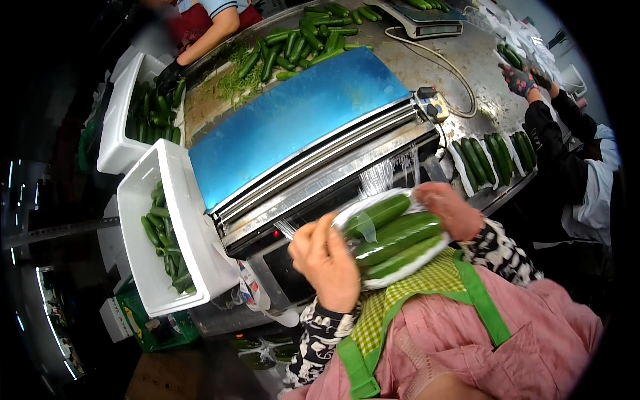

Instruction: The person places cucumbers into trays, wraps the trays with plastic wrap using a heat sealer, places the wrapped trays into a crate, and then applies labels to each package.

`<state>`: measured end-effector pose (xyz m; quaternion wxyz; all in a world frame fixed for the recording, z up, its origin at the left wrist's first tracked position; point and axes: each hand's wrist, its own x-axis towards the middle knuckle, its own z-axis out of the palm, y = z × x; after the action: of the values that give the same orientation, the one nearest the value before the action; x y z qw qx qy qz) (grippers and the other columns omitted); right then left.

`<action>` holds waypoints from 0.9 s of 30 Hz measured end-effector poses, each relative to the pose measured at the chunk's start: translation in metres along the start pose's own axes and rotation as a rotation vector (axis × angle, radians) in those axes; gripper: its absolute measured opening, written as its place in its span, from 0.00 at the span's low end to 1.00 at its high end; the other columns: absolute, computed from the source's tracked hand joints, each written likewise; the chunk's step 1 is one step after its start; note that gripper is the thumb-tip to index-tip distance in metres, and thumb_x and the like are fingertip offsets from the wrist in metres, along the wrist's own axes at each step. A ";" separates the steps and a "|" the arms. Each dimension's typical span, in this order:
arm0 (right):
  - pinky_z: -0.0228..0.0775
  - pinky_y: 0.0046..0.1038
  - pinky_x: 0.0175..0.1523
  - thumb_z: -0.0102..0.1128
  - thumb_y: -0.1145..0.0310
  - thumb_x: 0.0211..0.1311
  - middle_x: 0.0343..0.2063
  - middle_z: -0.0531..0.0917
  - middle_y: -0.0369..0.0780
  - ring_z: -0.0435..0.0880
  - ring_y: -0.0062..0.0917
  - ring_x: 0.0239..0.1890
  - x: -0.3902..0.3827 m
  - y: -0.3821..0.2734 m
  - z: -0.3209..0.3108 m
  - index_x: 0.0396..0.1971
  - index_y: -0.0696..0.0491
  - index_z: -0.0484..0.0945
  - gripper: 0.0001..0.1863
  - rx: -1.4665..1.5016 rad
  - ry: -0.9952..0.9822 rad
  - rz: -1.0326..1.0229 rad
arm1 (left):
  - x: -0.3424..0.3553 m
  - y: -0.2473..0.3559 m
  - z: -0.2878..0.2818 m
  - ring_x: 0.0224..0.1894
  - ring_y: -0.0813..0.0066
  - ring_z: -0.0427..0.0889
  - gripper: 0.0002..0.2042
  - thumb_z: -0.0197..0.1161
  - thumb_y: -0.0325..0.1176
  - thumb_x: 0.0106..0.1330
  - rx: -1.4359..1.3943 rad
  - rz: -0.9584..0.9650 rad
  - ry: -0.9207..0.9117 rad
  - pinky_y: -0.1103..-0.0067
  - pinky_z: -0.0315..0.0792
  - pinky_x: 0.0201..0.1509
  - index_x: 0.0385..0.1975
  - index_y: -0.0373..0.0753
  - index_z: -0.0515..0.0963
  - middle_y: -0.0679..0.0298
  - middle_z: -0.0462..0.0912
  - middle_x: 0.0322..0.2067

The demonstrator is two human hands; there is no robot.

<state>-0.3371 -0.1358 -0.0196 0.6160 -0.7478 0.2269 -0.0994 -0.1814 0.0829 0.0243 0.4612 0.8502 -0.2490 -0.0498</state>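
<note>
In front of my apron is a white foam tray [400,270] with three green cucumbers [398,239] side by side, clear plastic film lying shiny over them. My left hand [327,261] has its fingers curled at the tray's left end, by the film. At the right end my right hand [450,210] grips the tray; motion blurs it and its fingers are hard to make out. Just beyond the tray stands a film-wrapping machine [320,180] with a blue top plate [300,127]. Strands of torn film [378,177] hang from its front edge.
White foam boxes [217,267] of cucumbers stand at the left. Loose cucumbers [300,47] lie beyond the machine, near a scale [423,23]. Packed trays [475,163] line the right edge. Co-workers' gloved hands [519,81] are at the far right and far left. A cable [470,80] crosses the table.
</note>
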 end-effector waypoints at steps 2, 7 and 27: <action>0.72 0.28 0.38 0.51 0.59 0.69 0.27 0.79 0.40 0.78 0.24 0.30 0.025 -0.007 0.040 0.35 0.59 0.79 0.17 -0.060 -0.148 0.060 | -0.035 -0.057 0.002 0.40 0.70 0.73 0.11 0.54 0.30 0.70 -0.156 -0.235 0.125 0.75 0.68 0.46 0.45 0.36 0.80 0.62 0.75 0.40; 0.69 0.25 0.40 0.57 0.67 0.65 0.25 0.78 0.40 0.73 0.21 0.30 0.033 0.007 0.094 0.38 0.60 0.77 0.10 -0.067 -0.386 0.114 | -0.103 -0.086 -0.032 0.47 0.71 0.80 0.17 0.47 0.35 0.76 -0.983 -0.686 0.107 0.78 0.72 0.54 0.51 0.27 0.74 0.55 0.81 0.45; 0.74 0.26 0.46 0.43 0.65 0.74 0.34 0.83 0.46 0.83 0.32 0.38 0.008 -0.019 0.186 0.40 0.62 0.78 0.17 -0.168 -1.083 -0.655 | -0.159 -0.051 -0.089 0.38 0.74 0.82 0.23 0.72 0.41 0.57 -0.379 -0.581 -0.428 0.76 0.76 0.44 0.46 0.30 0.77 0.58 0.84 0.36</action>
<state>-0.2465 0.0261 -0.0430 0.5204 -0.7684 -0.3499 0.1274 -0.2730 0.2483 0.0106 0.5144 0.7555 -0.0752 -0.3987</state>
